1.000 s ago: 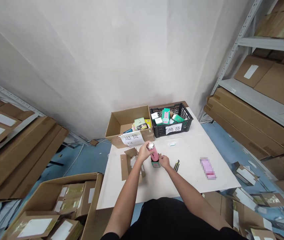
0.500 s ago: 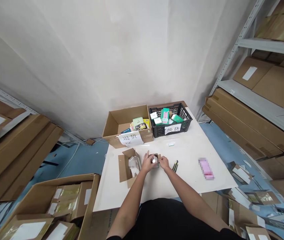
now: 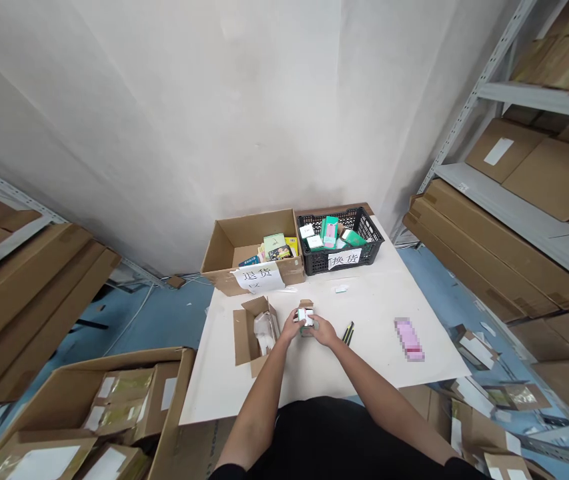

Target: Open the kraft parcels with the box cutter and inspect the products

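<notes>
Both of my hands meet over the middle of the table, fingers closed around a small white-and-green box [image 3: 306, 316]. My left hand [image 3: 291, 327] grips its left side, while my right hand [image 3: 324, 331] holds the right side. A small brown cardboard flap [image 3: 307, 303] stands just beyond it; what lies beneath the box is mostly covered by my fingers. To the left of my left hand is an opened cardboard carton [image 3: 245, 337] with whitish wrapping [image 3: 264, 332] inside. A black-and-yellow utility knife [image 3: 348, 333] lies right of my right hand.
At the back of the white table [image 3: 374, 363] stand a large cardboard box [image 3: 214, 267] and a black plastic crate [image 3: 371, 252], both with small packages. A pink pixelated item [image 3: 409, 339] lies to the right. Loaded shelves [image 3: 514, 200] flank the table; a box of parcels [image 3: 184, 373] is at lower left.
The round silvery item seen between my hands is now out of sight, and the white-and-green box shows there instead. The brown flap now appears beyond my hands; my right hand has shifted slightly left.
</notes>
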Motion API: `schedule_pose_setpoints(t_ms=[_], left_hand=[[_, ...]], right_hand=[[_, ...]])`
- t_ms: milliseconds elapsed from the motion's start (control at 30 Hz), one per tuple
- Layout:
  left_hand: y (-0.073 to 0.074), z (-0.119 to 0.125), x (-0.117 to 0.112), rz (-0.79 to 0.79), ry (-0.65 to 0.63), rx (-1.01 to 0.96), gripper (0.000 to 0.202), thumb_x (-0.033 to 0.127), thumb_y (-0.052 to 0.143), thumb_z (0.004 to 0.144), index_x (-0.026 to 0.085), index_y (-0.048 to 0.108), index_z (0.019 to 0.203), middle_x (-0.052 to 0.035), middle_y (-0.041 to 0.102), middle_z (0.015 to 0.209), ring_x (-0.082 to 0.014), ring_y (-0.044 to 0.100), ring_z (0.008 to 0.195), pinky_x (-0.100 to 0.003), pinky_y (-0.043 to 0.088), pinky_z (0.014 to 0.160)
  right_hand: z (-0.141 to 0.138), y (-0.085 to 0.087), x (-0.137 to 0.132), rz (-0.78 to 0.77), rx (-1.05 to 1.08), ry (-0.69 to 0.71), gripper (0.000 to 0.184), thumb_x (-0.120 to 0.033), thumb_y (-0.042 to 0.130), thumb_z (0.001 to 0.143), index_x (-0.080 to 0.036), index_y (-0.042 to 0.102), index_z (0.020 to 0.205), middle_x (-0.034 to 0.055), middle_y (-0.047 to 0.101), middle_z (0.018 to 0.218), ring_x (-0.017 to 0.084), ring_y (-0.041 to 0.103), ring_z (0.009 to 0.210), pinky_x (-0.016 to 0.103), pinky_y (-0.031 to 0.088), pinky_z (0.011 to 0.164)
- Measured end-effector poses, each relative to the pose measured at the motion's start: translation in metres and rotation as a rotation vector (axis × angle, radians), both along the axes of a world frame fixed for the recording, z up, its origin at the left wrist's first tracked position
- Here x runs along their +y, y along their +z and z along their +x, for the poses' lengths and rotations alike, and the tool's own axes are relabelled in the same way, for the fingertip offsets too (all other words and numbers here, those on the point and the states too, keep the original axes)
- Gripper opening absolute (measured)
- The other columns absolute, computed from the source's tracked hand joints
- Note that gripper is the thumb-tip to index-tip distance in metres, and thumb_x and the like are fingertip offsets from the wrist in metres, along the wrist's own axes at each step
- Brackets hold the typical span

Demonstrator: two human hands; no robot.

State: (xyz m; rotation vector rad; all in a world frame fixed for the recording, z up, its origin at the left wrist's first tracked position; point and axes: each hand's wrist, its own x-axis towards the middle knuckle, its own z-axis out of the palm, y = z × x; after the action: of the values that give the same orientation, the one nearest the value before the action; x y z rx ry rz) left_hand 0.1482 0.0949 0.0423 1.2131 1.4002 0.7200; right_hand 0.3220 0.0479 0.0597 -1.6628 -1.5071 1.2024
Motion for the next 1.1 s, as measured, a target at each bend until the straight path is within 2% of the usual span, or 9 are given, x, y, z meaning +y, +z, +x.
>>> schedule_pose_setpoints(t_ms=[133,200,333,467,567,633,767,900,1100], left_hand=[[0.002,-0.001,0.007,-0.087,-0.032,-0.045,0.053,0.024,0.077,0.069,0.022,0.068,0.122,-0.0077,0.075,0.11,-0.0236,0.07,0.096,-0.041,0.058,0.088],[0.004,-0.002,0.011,-0.091,-0.045,-0.065,0.059,0.02,0.077,0.065,0.022,0.066,0.122,-0.0069,0.074,0.111,-0.023,0.07,0.096,-0.039,0.058,0.087],[0.01,-0.005,0.013,-0.022,-0.065,-0.1,0.069,0.018,0.077,0.061,0.024,0.062,0.127,-0.0082,0.07,0.125,-0.0252,0.067,0.11,-0.036,0.058,0.087],[0.009,-0.012,0.004,0.108,-0.112,-0.072,0.055,0.012,0.07,0.061,0.022,0.067,0.115,-0.0108,0.063,0.138,-0.0281,0.059,0.131,-0.038,0.055,0.097],[0.005,-0.018,-0.003,0.187,-0.137,0.012,0.041,0.007,0.064,0.063,0.02,0.07,0.101,-0.0131,0.053,0.151,-0.0306,0.045,0.148,-0.039,0.052,0.105],[0.003,-0.019,-0.007,0.227,-0.158,0.052,0.036,0.006,0.06,0.066,0.02,0.07,0.098,-0.0139,0.053,0.152,-0.0304,0.041,0.152,-0.041,0.051,0.108],[-0.002,-0.019,-0.01,0.266,-0.22,0.077,0.041,0.007,0.057,0.071,0.021,0.072,0.106,-0.0118,0.062,0.142,-0.0278,0.045,0.149,-0.046,0.043,0.118],[-0.009,-0.02,-0.01,0.198,-0.254,-0.033,0.05,0.009,0.063,0.07,0.021,0.07,0.118,-0.0111,0.066,0.138,-0.0284,0.045,0.149,-0.045,0.038,0.121],[-0.021,-0.024,-0.015,0.1,-0.179,-0.164,0.052,0.016,0.074,0.067,0.021,0.069,0.119,-0.014,0.053,0.154,-0.0278,0.06,0.133,-0.043,0.046,0.113]], right_hand=[[0.005,-0.005,0.002,-0.035,0.028,0.002,0.047,-0.02,0.073,0.074,-0.028,0.074,0.121,0.0036,0.077,0.119,0.03,0.07,0.114,0.045,0.052,0.104],[0.006,-0.008,0.003,-0.034,0.067,0.0,0.047,-0.02,0.072,0.073,-0.027,0.073,0.119,0.0041,0.077,0.117,0.03,0.071,0.111,0.045,0.053,0.102],[0.003,-0.014,0.0,-0.033,0.175,-0.05,0.042,-0.025,0.073,0.071,-0.026,0.068,0.113,0.0043,0.073,0.121,0.029,0.07,0.111,0.046,0.054,0.099],[0.003,-0.018,-0.005,-0.036,0.21,-0.108,0.037,-0.026,0.074,0.07,-0.026,0.06,0.104,0.0041,0.071,0.117,0.025,0.068,0.113,0.043,0.054,0.1],[0.004,-0.02,-0.009,-0.066,0.203,-0.14,0.042,-0.025,0.075,0.07,-0.026,0.056,0.108,0.0042,0.07,0.116,0.024,0.068,0.112,0.041,0.055,0.098],[0.004,-0.021,-0.01,-0.064,0.21,-0.156,0.047,-0.026,0.077,0.07,-0.027,0.054,0.112,0.005,0.069,0.119,0.023,0.069,0.11,0.041,0.055,0.097],[0.002,-0.023,-0.008,0.025,0.278,-0.13,0.052,-0.026,0.074,0.07,-0.027,0.053,0.118,0.0056,0.068,0.125,0.023,0.07,0.107,0.043,0.056,0.097],[-0.001,-0.027,-0.005,0.103,0.267,-0.075,0.042,-0.025,0.066,0.074,-0.027,0.058,0.115,0.0035,0.069,0.123,0.023,0.07,0.108,0.042,0.058,0.097],[-0.001,-0.034,-0.008,0.186,0.101,-0.011,0.039,-0.018,0.068,0.075,-0.026,0.067,0.113,0.0064,0.066,0.126,0.024,0.068,0.112,0.041,0.056,0.099]])
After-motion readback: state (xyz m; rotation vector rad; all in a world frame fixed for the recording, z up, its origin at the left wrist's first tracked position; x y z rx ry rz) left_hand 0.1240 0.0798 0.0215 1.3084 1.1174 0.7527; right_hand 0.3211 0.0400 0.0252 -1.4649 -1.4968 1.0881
